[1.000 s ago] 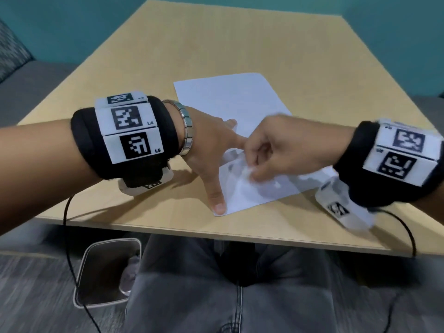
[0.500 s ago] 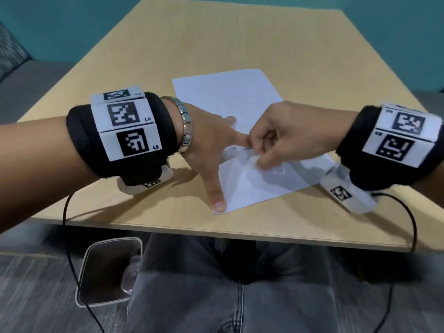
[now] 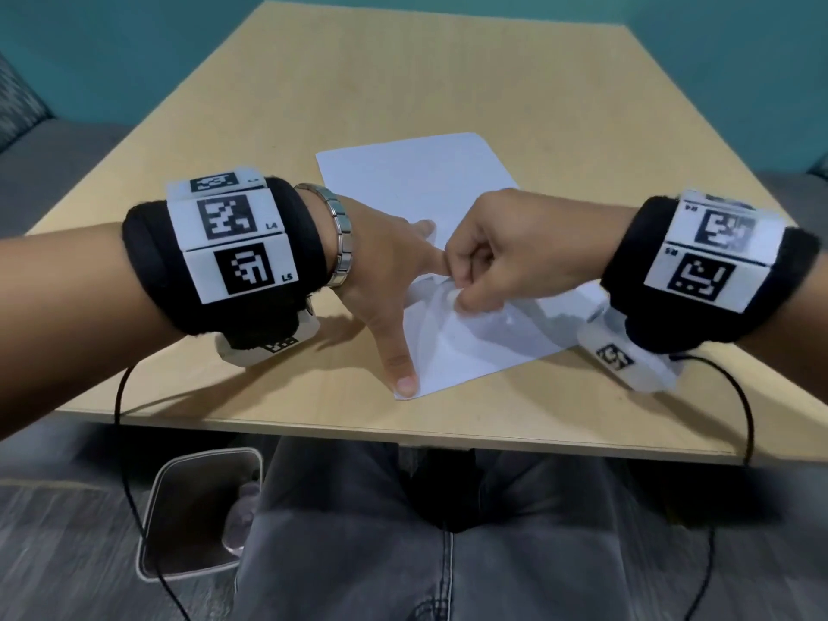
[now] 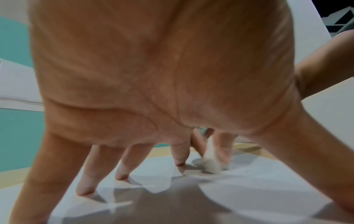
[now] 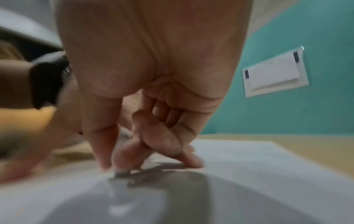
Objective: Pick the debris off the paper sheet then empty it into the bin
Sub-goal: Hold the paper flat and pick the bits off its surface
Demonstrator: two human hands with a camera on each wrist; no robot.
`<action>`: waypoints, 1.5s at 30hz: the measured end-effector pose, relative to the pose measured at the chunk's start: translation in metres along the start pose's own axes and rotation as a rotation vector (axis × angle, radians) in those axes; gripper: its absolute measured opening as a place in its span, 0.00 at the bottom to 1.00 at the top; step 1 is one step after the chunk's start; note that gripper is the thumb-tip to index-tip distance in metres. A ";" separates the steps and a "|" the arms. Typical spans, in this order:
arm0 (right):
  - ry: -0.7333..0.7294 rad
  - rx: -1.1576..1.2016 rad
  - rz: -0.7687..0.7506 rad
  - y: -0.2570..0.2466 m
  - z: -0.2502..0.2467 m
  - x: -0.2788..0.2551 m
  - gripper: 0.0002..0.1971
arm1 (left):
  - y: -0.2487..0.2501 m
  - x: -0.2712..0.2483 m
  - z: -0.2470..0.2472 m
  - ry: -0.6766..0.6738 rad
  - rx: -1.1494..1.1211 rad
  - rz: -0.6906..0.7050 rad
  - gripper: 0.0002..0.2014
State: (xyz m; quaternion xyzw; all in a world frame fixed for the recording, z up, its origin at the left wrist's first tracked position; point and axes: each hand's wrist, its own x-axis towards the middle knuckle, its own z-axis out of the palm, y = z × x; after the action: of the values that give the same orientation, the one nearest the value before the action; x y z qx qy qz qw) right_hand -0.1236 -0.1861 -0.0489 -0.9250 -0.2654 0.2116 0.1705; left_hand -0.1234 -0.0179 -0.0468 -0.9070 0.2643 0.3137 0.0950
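Centrally, the white paper sheet (image 3: 416,181) lies flat on the wooden table (image 3: 358,73). Left hand (image 3: 385,280), fingers spread and straight, presses its near-left part, thumb on the corner at 6 o'clock. Right hand (image 3: 506,257), fingers curled, pinches pale debris (image 4: 209,164) against the sheet. The bin (image 3: 152,522) stands on the floor at 7 o'clock, below the table edge.

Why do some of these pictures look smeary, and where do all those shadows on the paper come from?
Head view: mostly sharp, table edges bowed by the wide lens. Left wrist view: the debris is motion-blurred; several overlapping finger shadows on the paper sheet suggest more than one light. Right wrist view: soft throughout, the right hand looming huge.
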 end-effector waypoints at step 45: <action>0.052 0.008 0.017 0.019 0.004 -0.025 0.07 | 0.023 0.023 -0.028 0.027 -0.007 0.077 0.40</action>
State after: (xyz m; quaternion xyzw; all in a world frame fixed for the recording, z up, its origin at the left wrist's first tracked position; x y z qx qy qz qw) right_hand -0.1371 -0.2148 -0.0532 -0.9318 -0.2520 0.1900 0.1792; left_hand -0.1057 -0.0560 -0.0395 -0.9006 0.2992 0.3060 0.0760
